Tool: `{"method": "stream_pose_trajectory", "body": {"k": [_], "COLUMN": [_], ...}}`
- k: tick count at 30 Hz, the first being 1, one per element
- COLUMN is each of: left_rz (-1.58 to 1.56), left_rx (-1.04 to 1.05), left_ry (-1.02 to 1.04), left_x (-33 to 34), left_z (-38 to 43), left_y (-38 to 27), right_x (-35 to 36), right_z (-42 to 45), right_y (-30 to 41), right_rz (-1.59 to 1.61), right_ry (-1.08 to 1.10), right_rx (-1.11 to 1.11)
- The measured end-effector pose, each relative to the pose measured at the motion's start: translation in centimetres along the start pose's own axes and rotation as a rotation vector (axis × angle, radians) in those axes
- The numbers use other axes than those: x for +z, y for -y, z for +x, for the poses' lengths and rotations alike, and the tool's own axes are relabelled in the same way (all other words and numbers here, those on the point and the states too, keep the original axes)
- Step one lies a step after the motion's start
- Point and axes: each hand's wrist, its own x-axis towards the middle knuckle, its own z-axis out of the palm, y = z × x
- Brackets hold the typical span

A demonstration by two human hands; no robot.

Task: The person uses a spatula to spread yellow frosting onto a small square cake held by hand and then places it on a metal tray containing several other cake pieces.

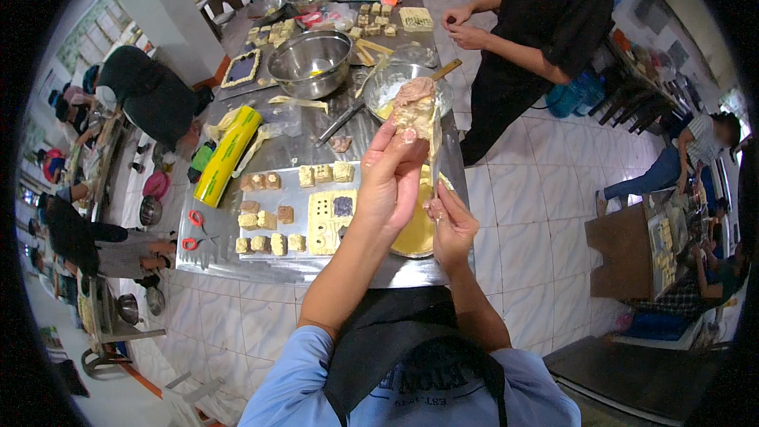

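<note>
My left hand (391, 172) is raised over the table, its fingers around a piece of cake (414, 121) with pale yellow icing on its side and pinkish-brown icing on top. In my right hand (453, 228) is a thin icing spatula (434, 157), upright and smeared with cream along the cake's right side. Below both hands sits a round yellow-coated dish (409, 243), partly hidden. To the left, a silver board (284, 175) carries several small iced cakes (278, 243) and a larger decorated square cake (320, 210), partly covered by my left forearm.
Beyond my hands stand a bowl of white cream (379, 92) and a steel mixing bowl (311, 65). A yellow wrap roll (228, 157) and red-handled scissors (193, 231) lie at left. A person in black (533, 29) stands beside the table at right.
</note>
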Motion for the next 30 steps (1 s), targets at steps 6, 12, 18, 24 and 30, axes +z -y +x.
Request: {"method": "stream_pose_trajectory", "body": {"k": [6, 12, 18, 24, 30], "left_rz": [-0.210, -0.151, -0.236, -0.347, -0.262], "left_rx": [-0.017, -0.099, -0.246, -0.238, -0.240], "left_ry": [0.231, -0.066, -0.048, -0.132, -0.219], "left_x": [-2.7, -2.0, -5.1, -7.1, -7.6], "left_z": [0.9, 0.9, 0.3, -0.6, -0.5], "left_y": [0.2, -0.2, 0.5, 1.9, 2.0], "right_x": [-2.5, -4.3, -3.3, -3.4, -2.6], "right_z": [-0.1, -0.3, 1.0, 0.0, -0.2], "right_y": [1.8, 2.0, 5.0, 2.2, 1.8], "right_rz": [-0.124, 0.103, 0.323, 0.450, 0.401], "right_ry": [0.058, 0.012, 0.132, 0.279, 0.286], "right_rx": [0.028, 0.141, 0.505, 0.644, 0.688]}}
